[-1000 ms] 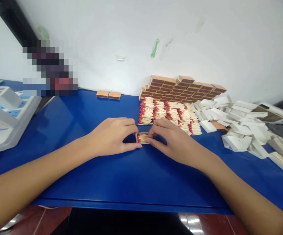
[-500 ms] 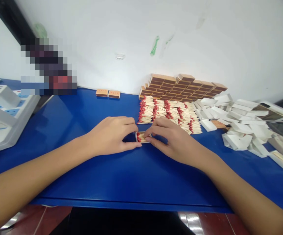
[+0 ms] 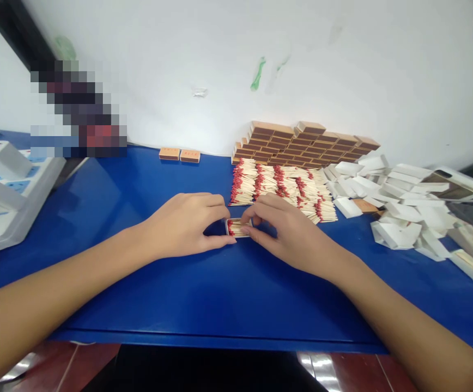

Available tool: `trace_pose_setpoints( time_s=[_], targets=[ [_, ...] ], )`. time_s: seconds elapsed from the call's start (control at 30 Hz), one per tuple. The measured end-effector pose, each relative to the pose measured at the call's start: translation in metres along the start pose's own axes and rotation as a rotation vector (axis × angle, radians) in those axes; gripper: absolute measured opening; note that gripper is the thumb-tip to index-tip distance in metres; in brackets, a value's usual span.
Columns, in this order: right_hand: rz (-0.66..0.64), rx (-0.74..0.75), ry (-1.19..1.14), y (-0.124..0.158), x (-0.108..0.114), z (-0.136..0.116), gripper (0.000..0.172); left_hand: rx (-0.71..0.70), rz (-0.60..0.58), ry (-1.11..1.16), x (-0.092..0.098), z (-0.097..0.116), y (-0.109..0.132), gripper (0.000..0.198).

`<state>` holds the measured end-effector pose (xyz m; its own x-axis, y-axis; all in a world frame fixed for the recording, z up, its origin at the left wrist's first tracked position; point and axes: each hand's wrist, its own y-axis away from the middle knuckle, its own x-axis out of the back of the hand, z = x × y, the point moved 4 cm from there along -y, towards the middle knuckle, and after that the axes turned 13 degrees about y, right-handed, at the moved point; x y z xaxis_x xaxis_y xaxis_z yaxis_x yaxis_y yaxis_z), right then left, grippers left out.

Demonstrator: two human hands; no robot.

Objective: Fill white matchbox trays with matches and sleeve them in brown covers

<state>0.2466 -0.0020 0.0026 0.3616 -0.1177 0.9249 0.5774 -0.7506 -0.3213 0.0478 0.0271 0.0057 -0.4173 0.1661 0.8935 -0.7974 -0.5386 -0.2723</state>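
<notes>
Matchbox tray: lies on the blue desk, between the two hands, short ends to left and right.
Matches in the tray: laid lengthwise, red heads at the left end; the right part is hidden by fingers.
Left hand: its grip is closed about the tray's left end, thumb at the near corner, fingers at the far one.
Right hand: thumb and forefinger come close together over the matches at the right part of the tray; whether its grip pinches any, I cannot tell.
Loose matches: a broad heap in uneven rows just beyond the right hand, most heads pointing left.
Matchbox stack: brick-like courses behind the heap, near the white wall, dark striking sides facing the person.
White trays: a jumbled pile right of the heap, an orange matchbox piece among them.
Other filled tray: at the pile's near right edge, red heads at its right end.
Pair of matchboxes: side by side near the wall, left of the stack.
Power strip: at far left, white adapters plugged in.
</notes>
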Motion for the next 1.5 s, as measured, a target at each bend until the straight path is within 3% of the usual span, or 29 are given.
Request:
trace_pose_setpoints(
  time_s=[0.2,0.43,0.67,1.0,1.27,1.5],
  targets=[
    [0.021,-0.024,0.031,0.000,0.005,0.003,0.004,0.004,-0.007,0.007,0.000,0.000,-0.001,0.033],
    [-0.014,-0.108,0.122,0.006,0.020,0.033,0.009,0.008,-0.011,0.009,0.000,-0.001,0.000,0.032],
    [-0.051,-0.113,0.207,0.008,0.009,0.052,0.011,0.000,-0.005,0.022,0.000,-0.001,0.000,0.033],
    [0.043,-0.061,0.440,-0.003,0.000,0.056,0.018,0.017,-0.016,0.038,0.001,-0.001,-0.001,0.033],
    [0.211,-0.077,0.185,-0.002,0.012,0.041,0.012,0.012,0.024,0.102,0.003,-0.002,-0.002,0.031],
    [0.128,-0.086,0.078,-0.001,0.007,0.029,0.011,-0.037,0.056,0.117,0.002,-0.006,-0.002,0.030]
  ],
)
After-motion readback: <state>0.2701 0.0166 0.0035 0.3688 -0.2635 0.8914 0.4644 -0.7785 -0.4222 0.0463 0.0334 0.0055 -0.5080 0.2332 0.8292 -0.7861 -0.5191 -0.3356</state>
